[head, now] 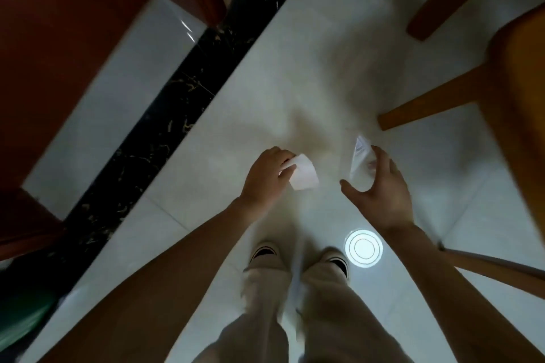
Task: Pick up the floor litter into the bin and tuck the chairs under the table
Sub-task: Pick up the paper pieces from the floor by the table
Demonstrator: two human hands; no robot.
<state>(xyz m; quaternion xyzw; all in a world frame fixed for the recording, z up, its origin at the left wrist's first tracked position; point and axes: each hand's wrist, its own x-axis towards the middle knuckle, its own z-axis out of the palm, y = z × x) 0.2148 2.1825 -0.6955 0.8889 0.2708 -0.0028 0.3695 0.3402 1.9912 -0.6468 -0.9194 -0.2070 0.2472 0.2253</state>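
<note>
Pale glossy tile floor (265, 82) here, shot straight down, with a black marbled strip (165, 115) cutting diagonally from the lower left up toward the top middle, and some reddish-brown wood panelling (59, 38) filling the upper left. The whole thing's a bit motion-blurred, fyi. Dead centre, the left hand (267, 177) has its fingers curled round a small white scrap of paper (303, 175), pinching it by one edge so most of it sticks out to the right of the knuckles. Just to the right of that, the right hand (383, 191) is spread wide, thumb out low and fingers arched over a see-through plastic wrapper (361, 165) that sits between thumb and fingers. Honestly can't tell if it's actually got hold of the wrapper or is just cupped around it. On the right side of the frame there's a wooden chair (519, 82), one leg angling down toward the middle and ending near the wrapper, with more wooden legs in the upper right corner. Below the hands you see beige trousers (265, 303) and dark-and-white shoes (265, 250), plus a bright round ceiling-light reflection (364, 248) on the tile beside the right foot. Something green and blurry (17, 318) sits at the lower left edge, too smeared to name.
</note>
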